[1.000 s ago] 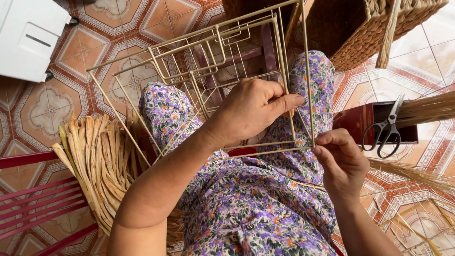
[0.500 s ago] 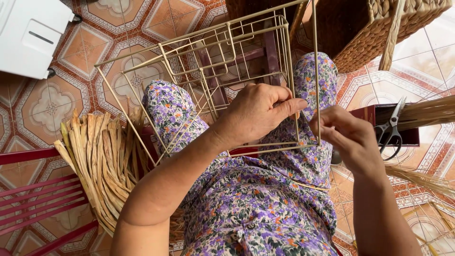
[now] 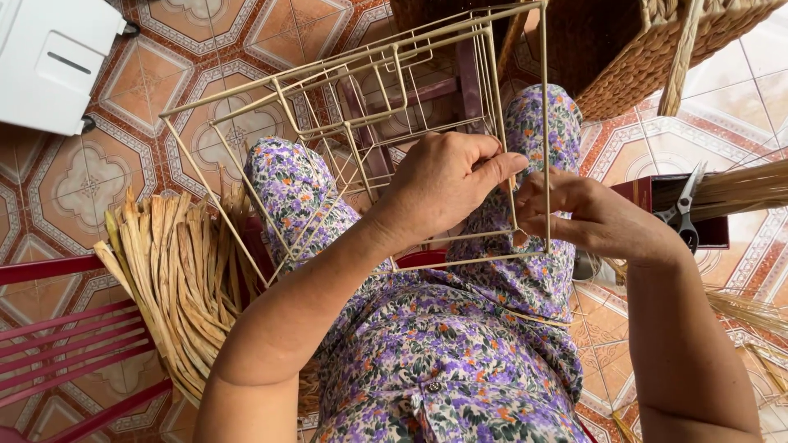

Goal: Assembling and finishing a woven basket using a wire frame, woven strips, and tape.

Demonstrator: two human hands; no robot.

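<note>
Above the patterned orange floor tiles (image 3: pixel 57 197), her right hand (image 3: pixel 595 217) has risen from five o'clock to meet the left hand (image 3: pixel 443 184), both now pinching the cream wire basket frame (image 3: pixel 328 107).

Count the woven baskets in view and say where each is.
1: a brown woven basket sits on the tiled floor at the top right, beyond the wire frame both hands grip. Its far part is cut off; others may lie out of view.

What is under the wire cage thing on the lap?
Under the wire frame you can see knees in a flowery purple dress and dark red stool bars through the gaps. The left hand covers one part, so what lies under it is hidden.
</note>
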